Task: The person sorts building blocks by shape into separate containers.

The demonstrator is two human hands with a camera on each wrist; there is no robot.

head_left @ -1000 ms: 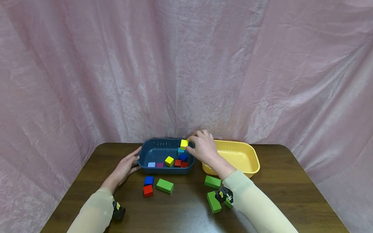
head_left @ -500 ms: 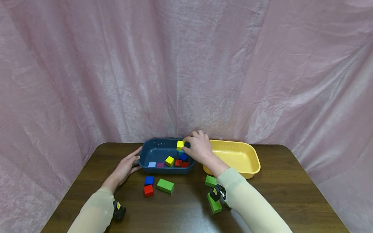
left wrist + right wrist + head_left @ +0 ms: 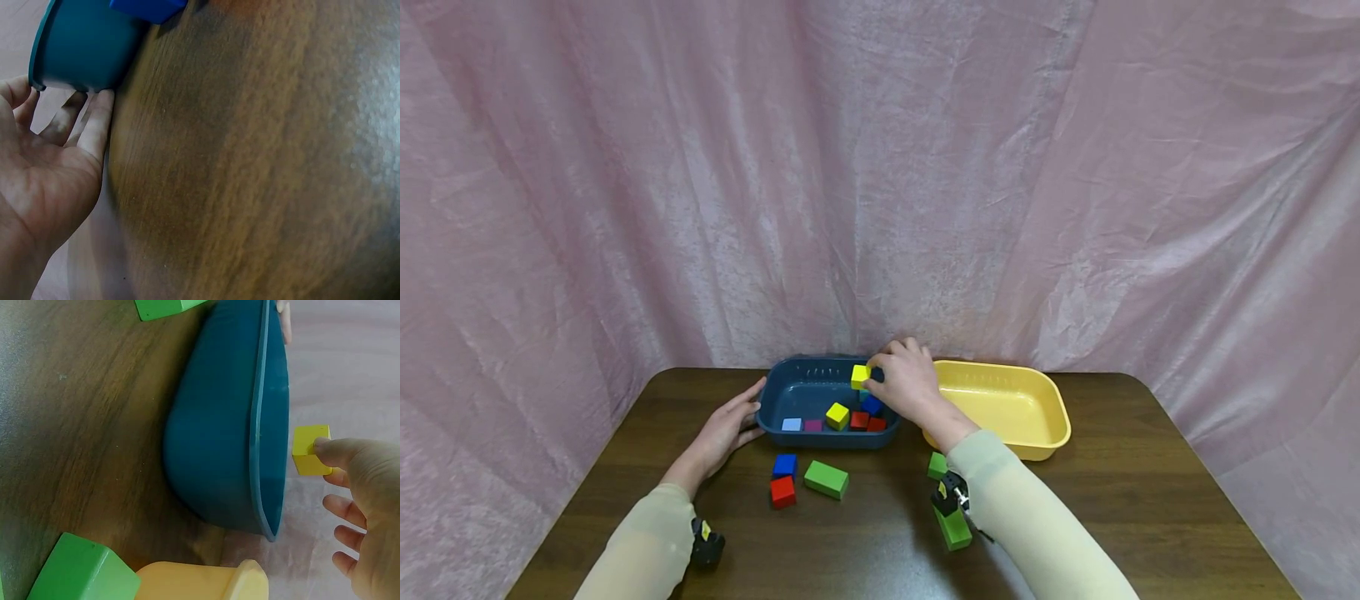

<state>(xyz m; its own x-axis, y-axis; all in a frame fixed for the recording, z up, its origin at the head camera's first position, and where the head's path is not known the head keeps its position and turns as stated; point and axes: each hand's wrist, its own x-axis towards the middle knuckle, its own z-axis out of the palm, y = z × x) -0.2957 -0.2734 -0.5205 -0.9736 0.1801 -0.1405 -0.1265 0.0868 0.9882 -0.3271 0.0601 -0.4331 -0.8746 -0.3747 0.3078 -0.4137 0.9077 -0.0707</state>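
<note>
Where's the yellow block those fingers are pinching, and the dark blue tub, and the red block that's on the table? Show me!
Pinched yellow block [image 3: 305,442]: right wrist view, on a flat face.
Dark blue tub [image 3: 805,397]: head view, on its bare inside bottom.
Red block [image 3: 782,492]: head view, middle.

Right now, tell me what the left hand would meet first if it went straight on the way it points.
The end wall of the dark blue bin: the fingertips of the left hand seem to lie against it, though exact contact is hard to judge.
</note>
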